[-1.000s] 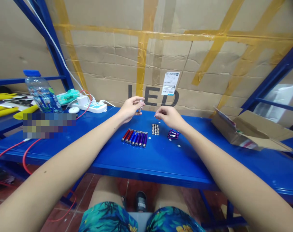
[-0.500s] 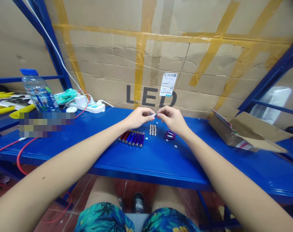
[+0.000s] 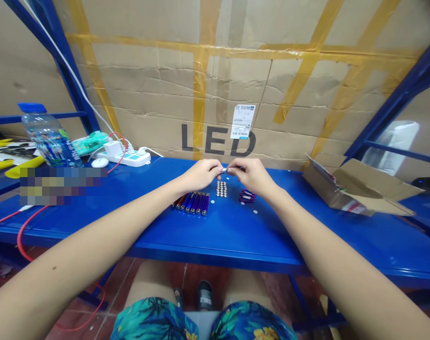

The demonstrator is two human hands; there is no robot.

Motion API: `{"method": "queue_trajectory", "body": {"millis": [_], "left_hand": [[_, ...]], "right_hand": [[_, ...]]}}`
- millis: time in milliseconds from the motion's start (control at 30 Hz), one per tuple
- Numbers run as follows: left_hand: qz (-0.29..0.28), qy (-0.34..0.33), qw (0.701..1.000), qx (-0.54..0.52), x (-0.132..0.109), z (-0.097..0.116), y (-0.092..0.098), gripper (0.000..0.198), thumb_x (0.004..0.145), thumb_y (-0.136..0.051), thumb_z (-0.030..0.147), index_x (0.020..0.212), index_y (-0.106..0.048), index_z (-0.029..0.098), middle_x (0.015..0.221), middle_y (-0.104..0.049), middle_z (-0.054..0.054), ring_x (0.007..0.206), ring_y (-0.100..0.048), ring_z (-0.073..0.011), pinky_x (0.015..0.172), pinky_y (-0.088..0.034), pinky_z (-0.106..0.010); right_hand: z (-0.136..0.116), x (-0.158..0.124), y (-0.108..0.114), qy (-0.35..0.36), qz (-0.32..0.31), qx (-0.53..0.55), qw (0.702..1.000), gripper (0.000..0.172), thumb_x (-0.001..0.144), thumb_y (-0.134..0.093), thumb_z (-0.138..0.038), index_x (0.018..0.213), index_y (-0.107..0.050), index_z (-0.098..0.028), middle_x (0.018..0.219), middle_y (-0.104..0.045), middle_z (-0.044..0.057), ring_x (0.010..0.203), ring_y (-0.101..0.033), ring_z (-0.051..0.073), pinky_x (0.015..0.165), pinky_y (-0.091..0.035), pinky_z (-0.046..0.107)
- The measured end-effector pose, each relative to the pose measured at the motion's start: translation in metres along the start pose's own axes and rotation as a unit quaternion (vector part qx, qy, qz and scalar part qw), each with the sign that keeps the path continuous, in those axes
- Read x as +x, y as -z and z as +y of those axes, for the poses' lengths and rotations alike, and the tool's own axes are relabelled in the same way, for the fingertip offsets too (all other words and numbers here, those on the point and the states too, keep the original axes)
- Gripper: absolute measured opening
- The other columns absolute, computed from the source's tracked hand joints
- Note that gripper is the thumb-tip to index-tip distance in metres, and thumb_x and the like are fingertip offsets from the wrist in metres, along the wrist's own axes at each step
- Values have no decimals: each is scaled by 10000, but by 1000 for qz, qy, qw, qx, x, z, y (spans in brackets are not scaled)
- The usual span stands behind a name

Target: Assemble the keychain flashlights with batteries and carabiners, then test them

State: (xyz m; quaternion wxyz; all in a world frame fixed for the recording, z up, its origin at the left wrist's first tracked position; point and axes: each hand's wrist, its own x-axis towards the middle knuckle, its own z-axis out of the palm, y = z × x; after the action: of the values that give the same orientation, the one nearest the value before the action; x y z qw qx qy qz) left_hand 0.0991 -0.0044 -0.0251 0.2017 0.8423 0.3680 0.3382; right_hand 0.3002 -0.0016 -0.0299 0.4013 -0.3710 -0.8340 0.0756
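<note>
Above the far side of the blue metal table point(image 3: 215, 234), I hold a small, short, silvery piece point(image 3: 225, 170) between my two hands. My left hand point(image 3: 202, 173) pinches one end with thumb and fingertips; my right hand point(image 3: 251, 174) has thumb and forefinger closed at the other end. The piece lies right of my left fingertips and left of my right ones, so neither hand is clearly nearer. Its long axis seems to run sideways, each end pointing at one set of fingertips rather than at me, though so much is covered that I can't vouch for its tilt.

Nearer to me than the piece, a neat block of small round silver parts point(image 3: 221, 190) sits on the table. Left of it lies a row of slim, shiny red, blue and purple tubes point(image 3: 194, 204), side by side, long axes running roughly away from me, the leftmost partly hidden by my left wrist. To the block's right, near my right wrist, is a bunch of shiny purple loops point(image 3: 247, 195).
</note>
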Motion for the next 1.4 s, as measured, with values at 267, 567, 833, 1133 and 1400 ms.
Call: {"method": "queue_trajectory", "body": {"millis": [267, 567, 833, 1133, 1400], "left_hand": [[10, 7, 998, -54, -2, 0, -5, 114, 878, -586, 230, 849, -648, 138, 751, -646, -28, 672, -543, -133, 631, -404, -271], [47, -129, 984, 111, -9, 4, -9, 97, 937, -511, 206, 914, -595, 163, 836, -657, -49, 757, -590, -165, 682, -411, -300], [42, -55, 997, 38, -3, 7, -8, 142, 946, -457, 192, 836, -547, 181, 791, -649, -24, 752, -594, -159, 692, -420, -299], [65, -31, 997, -5, -3, 7, -13, 115, 865, -577, 224, 777, -514, 186, 732, -617, -10, 670, -546, -144, 620, -397, -282], [24, 5, 996, 89, 2, 9, -8, 177, 921, -493, 200, 815, -630, 163, 890, -707, -85, 879, -631, -223, 765, -438, -342]], "right_hand": [[-4, -2, 3, 15, -65, 5, 998, 159, 850, -524, -148, 714, -601, -172, 628, -632, 6, 601, -560, 136, 622, -391, 267], [-5, -2, 3, -64, -109, 129, 984, 198, 844, -546, -234, 655, -545, -178, 540, -556, -16, 522, -484, 120, 563, -384, 266], [-3, -1, 5, -1, -63, 18, 998, 191, 849, -545, -202, 665, -585, -171, 600, -596, -3, 593, -521, 131, 624, -376, 273], [-6, -1, 5, -8, -77, 41, 996, 181, 838, -531, -191, 662, -571, -172, 590, -582, -9, 584, -504, 128, 615, -371, 262], [-4, -2, 6, 29, -72, -17, 997, 174, 846, -510, -157, 687, -579, -172, 605, -580, -7, 593, -485, 123, 619, -348, 258]]}}
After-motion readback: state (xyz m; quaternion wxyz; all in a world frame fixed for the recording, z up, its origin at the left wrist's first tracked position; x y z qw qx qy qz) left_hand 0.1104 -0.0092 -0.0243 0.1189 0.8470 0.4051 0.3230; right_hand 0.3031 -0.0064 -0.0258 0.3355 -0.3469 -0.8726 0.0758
